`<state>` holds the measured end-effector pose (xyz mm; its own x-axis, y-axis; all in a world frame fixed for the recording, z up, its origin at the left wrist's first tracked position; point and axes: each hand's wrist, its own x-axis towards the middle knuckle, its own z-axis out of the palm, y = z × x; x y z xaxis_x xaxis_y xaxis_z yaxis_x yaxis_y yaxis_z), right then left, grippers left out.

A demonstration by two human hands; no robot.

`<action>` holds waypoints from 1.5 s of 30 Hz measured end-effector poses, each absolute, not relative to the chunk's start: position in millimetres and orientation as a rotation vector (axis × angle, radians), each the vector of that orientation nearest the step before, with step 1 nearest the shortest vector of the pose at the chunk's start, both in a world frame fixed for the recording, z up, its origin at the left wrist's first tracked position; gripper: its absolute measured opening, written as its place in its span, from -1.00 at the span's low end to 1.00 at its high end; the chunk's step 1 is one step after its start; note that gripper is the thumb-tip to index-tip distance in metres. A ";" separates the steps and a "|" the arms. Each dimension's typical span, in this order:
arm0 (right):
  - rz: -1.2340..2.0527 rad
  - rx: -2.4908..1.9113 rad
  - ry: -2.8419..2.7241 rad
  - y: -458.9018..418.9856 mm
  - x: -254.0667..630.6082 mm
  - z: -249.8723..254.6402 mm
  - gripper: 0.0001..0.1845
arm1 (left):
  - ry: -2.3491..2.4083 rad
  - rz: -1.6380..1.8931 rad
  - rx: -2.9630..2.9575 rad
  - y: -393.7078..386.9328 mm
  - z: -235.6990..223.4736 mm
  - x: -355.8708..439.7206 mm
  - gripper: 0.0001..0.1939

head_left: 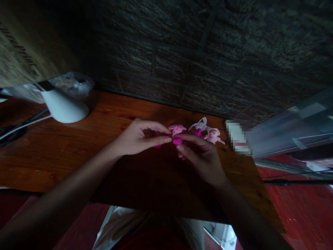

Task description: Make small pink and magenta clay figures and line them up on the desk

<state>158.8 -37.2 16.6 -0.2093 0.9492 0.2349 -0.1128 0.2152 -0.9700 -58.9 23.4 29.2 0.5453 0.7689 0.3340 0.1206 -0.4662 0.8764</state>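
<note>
A small, smooth magenta lump (177, 140), which looks like modelling clay, is between my two hands over the wooden table. My left hand (137, 136) comes in from the left, thumb and index finger pinched at the lump's left side. On the other side my right hand (204, 156) grips it between thumb and index finger, its other fingers curled under. Just behind the fingertips lies a pale pink crumpled piece (177, 128). More light pink pieces (213, 135) and a magenta bit (198, 132) rest to its right. Another magenta bit (157, 146) shows partly under my left thumb.
A white lamp-like base (66, 107) with a cable stands at the left, near clear plastic wrapping (74, 84) and a printed cardboard box (31, 45). A dark brick-patterned wall (166, 62) runs behind the wooden table (109, 107). A blurred pale object (238, 136) lies at the right edge.
</note>
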 end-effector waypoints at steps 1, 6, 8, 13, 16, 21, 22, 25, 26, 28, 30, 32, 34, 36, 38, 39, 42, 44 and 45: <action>1.182 -0.859 -1.422 -37.5 158.7 16.9 -0.68 | 0.686 0.935 1.887 20.9 29.0 -56.2 -0.86; 0.942 -0.916 -1.540 -39.2 160.2 17.0 -0.76 | 0.607 0.897 1.803 16.9 25.4 -51.5 -0.86; 0.887 -0.944 -1.577 -40.8 160.6 18.4 -0.79 | 0.605 0.875 1.775 16.4 24.5 -50.9 -0.87; 0.751 -0.992 -1.662 -44.3 160.5 20.0 -0.78 | 0.596 0.802 1.787 16.5 27.3 -51.0 -0.85; 0.651 -0.998 -1.767 -42.0 160.7 15.7 -0.78 | 0.671 0.683 1.955 24.7 32.2 -63.0 -0.81; 0.657 -1.136 -1.829 -35.7 156.2 1.9 -0.85 | 0.968 0.421 2.168 44.3 30.5 -89.0 -0.51; 0.677 -1.167 -1.822 -35.2 154.3 -0.5 -0.82 | 0.981 0.369 2.203 46.2 27.8 -90.1 -0.51; 0.742 -1.226 -1.821 -35.3 148.6 -5.3 -0.76 | 0.905 0.308 2.267 46.5 20.0 -85.0 -0.79; 0.779 -1.237 -1.813 -35.6 147.0 -6.4 -0.77 | 0.845 0.306 2.243 45.6 18.6 -82.4 -0.81; 0.925 -1.241 -1.735 -36.1 144.7 -8.3 -0.80 | 0.736 0.345 2.165 43.6 18.5 -78.7 -0.81; 1.148 -1.209 -1.542 -36.3 143.4 -10.2 -0.81 | 0.673 0.399 2.099 42.0 21.2 -77.9 -0.81; 1.337 -1.159 -1.311 -36.1 143.0 -11.6 -0.78 | 0.653 0.432 2.057 40.9 24.4 -78.7 -0.82; 1.427 -1.120 -1.154 -35.7 143.2 -11.9 -0.73 | 0.641 0.450 2.015 40.0 26.2 -79.3 -0.81; 1.457 -1.099 -1.107 -35.4 143.8 -10.8 -0.70 | 0.624 0.491 1.986 38.9 26.0 -78.6 -0.75; 1.465 -1.089 -1.136 -35.3 144.5 -8.5 -0.69 | 0.611 0.548 1.991 37.4 24.8 -76.8 -0.68; 1.462 -1.093 -1.169 -35.4 144.9 -7.2 -0.69 | 0.608 0.566 2.003 36.4 24.2 -75.8 -0.66; 1.414 -1.119 -1.286 -36.4 145.4 -4.3 -0.70 | 0.611 0.566 2.022 33.0 23.5 -73.2 -0.64; 1.362 -1.140 -1.351 -37.2 145.1 -4.5 -0.72 | 0.610 0.552 2.001 31.2 23.6 -71.9 -0.67; 1.331 -1.151 -1.373 -37.7 144.8 -5.3 -0.73 | 0.609 0.545 1.986 30.7 23.5 -71.1 -0.68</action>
<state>144.8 -37.7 -5.3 -0.1851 0.9827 -0.0109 0.0415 -0.0033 -0.9991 -71.1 30.7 23.5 0.7761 0.6182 0.1246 0.1929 -0.4209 0.8864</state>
